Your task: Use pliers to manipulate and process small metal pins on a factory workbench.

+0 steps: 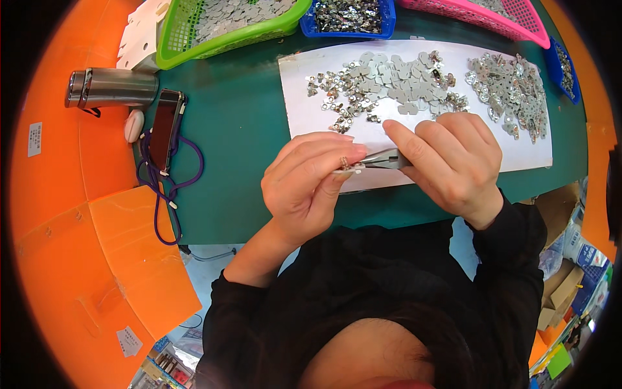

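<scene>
My left hand [310, 178] pinches a small metal part [348, 166] between thumb and fingers; its exact form is too small to make out. From the other side my right hand [457, 162] grips a pair of pliers [387, 159], its handles mostly hidden in the palm. The plier jaws point left and meet the small part at my left fingertips. Beyond both hands, flat grey metal plates [398, 78] and small shiny metal fittings [350, 97] lie loose on a white board [301, 120]. At the board's right is another pile of metal pieces [512, 91].
Along the table's far side stand a green basket [236, 45], a blue tray [348, 34], a pink basket [479, 23] and a second blue tray [562, 71]. At left on the green table [233, 162] are a steel flask [113, 87] and a phone [165, 126] with a purple cord [191, 152].
</scene>
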